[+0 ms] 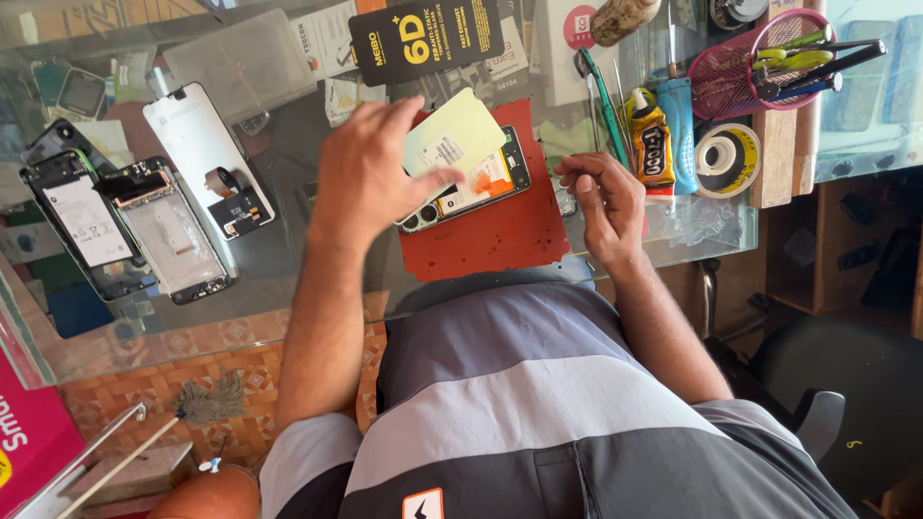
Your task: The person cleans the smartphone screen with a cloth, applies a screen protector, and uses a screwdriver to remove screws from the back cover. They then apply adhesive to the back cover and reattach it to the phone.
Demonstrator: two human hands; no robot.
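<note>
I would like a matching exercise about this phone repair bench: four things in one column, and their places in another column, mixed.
Things:
1. pale yellow-green sheet
2. opened phone
3. tape roll
4. white screen panel

Places:
A. beside the glue tube, under the pink mesh basket
B. on the red mat
C. pinched in the left hand
D. on the glass, left of the left hand

Pairs: 1-C, 2-B, 3-A, 4-D
</note>
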